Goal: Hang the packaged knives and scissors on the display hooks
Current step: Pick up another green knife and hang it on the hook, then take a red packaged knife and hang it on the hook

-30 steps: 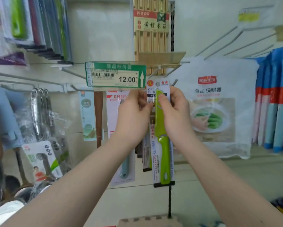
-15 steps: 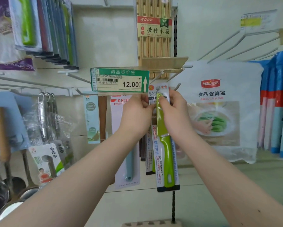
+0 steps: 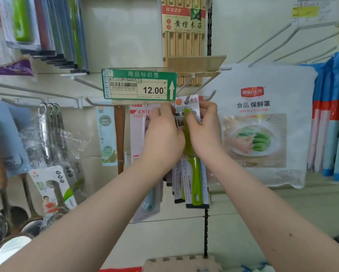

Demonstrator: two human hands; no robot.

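Green knife pack (image 3: 194, 169) at frame centre, upright, held between both hands. Left hand (image 3: 162, 138) pinching the card's left edge near the top, fingers curled, knuckles toward camera. Right hand (image 3: 205, 132) gripping the right edge, thumb pressed on the front over the green blade. Card top poking above both hands, its hang hole at the tip of a white display hook (image 3: 187, 99); cannot tell if threaded on. Lower card and green handle hanging free below the wrists, between the forearms. More carded knives right behind it, edges showing lower left of the pack. Pack labelled KNIFE (image 3: 140, 122) just left, partly hidden by left hand. Green price tag (image 3: 139, 84) reading 12.00 above the left hand. Chopstick pack (image 3: 184, 26) top centre. Food cover bag (image 3: 262, 124) right of the right hand. Ladles (image 3: 47, 130) in plastic at left of frame.
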